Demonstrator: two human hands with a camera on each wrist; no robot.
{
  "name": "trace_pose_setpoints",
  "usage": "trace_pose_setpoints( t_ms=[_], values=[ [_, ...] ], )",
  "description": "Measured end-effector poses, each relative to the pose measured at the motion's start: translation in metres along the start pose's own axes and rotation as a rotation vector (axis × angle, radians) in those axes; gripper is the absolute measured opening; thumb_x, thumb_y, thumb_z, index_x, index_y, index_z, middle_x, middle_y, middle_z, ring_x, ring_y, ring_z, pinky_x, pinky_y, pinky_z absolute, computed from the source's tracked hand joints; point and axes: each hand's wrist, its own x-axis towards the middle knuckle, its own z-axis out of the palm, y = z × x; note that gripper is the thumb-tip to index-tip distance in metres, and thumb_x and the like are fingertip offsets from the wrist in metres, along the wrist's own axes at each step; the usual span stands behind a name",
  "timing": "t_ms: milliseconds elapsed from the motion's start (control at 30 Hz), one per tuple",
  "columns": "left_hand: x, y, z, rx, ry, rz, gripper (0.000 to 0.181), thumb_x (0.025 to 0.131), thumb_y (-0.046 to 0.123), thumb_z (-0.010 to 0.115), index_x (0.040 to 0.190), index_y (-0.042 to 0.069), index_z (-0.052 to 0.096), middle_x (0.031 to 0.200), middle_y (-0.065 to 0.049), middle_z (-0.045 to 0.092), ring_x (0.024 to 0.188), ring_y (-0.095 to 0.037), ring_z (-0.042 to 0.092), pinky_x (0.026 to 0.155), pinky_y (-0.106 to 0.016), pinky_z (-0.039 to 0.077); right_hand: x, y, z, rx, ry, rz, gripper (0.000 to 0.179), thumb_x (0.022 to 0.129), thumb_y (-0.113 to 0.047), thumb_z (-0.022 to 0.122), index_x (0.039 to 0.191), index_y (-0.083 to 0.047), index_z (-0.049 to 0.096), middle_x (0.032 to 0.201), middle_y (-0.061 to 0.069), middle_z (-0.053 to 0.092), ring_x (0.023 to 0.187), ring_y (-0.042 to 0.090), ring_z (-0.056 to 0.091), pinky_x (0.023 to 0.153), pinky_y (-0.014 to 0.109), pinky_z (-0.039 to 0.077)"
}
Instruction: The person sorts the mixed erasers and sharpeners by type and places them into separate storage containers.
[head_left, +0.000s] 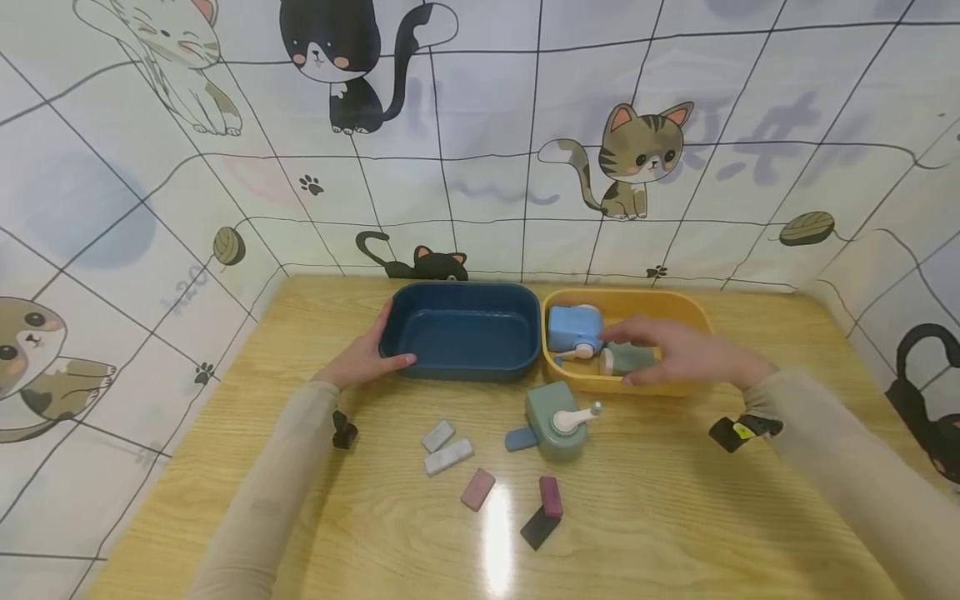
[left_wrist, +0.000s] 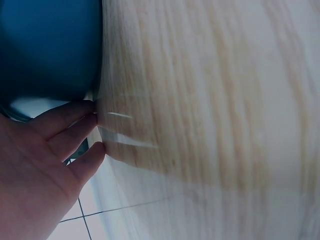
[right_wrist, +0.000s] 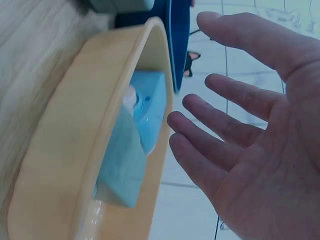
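Left hand against end of navy bin, fingers relaxed — likely steadying it. Right hand over yellow bin, fingers apart, holding nothing — blue toy and green toy inside, walls corralling them.

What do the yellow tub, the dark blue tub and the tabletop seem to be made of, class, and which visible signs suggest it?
Yellow tub: probably plastic, smooth, with a rounded, moulded-looking rim.
Dark blue tub: likely plastic too, smooth, one even colour with rounded corners.
Tabletop: wood or wood-look laminate, glossy; it shows grain streaks and a bright reflection.
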Motion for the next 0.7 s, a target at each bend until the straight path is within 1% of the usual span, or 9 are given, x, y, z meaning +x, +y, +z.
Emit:
trace_pose_setpoints(
  t_ms=[133,267,367,467,600,700],
  values=[
    [0.000,0.002,-0.001,0.012,-0.008,-0.001,0.113,0.083,0.055,0.069,0.154,0.027,-0.014,0.159,-0.019,0.005,0.139,-0.045,0.020,0.109,-0.058,0.022,0.000,-0.009,0.005,0.007,-0.001,-0.026,0.058,0.082,-0.017,0.077,0.133,-0.001,0.054,0.133,0.014,0.054,0.121,0.036,0.049,0.097,0.055,0.041],
    [-0.001,0.004,-0.001,0.014,-0.009,-0.003,0.113,0.083,0.054,0.070,0.154,0.027,-0.013,0.159,-0.018,0.004,0.139,-0.044,0.021,0.109,-0.057,0.022,0.001,-0.016,0.009,0.016,-0.012,-0.034,0.058,0.082,-0.018,0.078,0.133,-0.004,0.055,0.133,0.010,0.055,0.123,0.034,0.048,0.098,0.054,0.040],
    [-0.002,0.004,-0.001,0.011,-0.006,-0.007,0.112,0.083,0.053,0.070,0.154,0.027,-0.013,0.159,-0.017,0.004,0.140,-0.043,0.020,0.109,-0.057,0.022,0.001,-0.021,0.013,0.034,-0.021,-0.060,0.057,0.082,-0.019,0.077,0.133,-0.006,0.056,0.132,0.009,0.055,0.121,0.032,0.049,0.097,0.054,0.041],
    [-0.001,0.004,-0.001,0.008,-0.005,-0.008,0.112,0.083,0.053,0.070,0.154,0.027,-0.013,0.159,-0.017,0.004,0.140,-0.043,0.020,0.109,-0.057,0.022,0.001,-0.024,0.015,0.051,-0.036,-0.077,0.057,0.083,-0.019,0.078,0.134,-0.008,0.055,0.132,0.010,0.054,0.115,0.029,0.052,0.094,0.053,0.044],
    [-0.001,0.003,0.000,0.009,-0.004,-0.011,0.112,0.084,0.053,0.070,0.154,0.028,-0.013,0.159,-0.017,0.004,0.140,-0.043,0.019,0.110,-0.056,0.021,0.003,-0.028,0.019,0.056,-0.060,-0.076,0.061,0.083,-0.019,0.077,0.137,-0.007,0.052,0.133,0.011,0.054,0.111,0.029,0.055,0.092,0.051,0.046],
    [-0.001,0.002,0.000,0.006,-0.004,-0.008,0.112,0.083,0.054,0.070,0.154,0.029,-0.014,0.159,-0.016,0.004,0.140,-0.042,0.019,0.109,-0.057,0.021,0.003,-0.031,0.022,0.058,-0.069,-0.081,0.062,0.083,-0.017,0.077,0.137,-0.005,0.051,0.135,0.012,0.053,0.114,0.032,0.055,0.092,0.051,0.047]
  ],
)
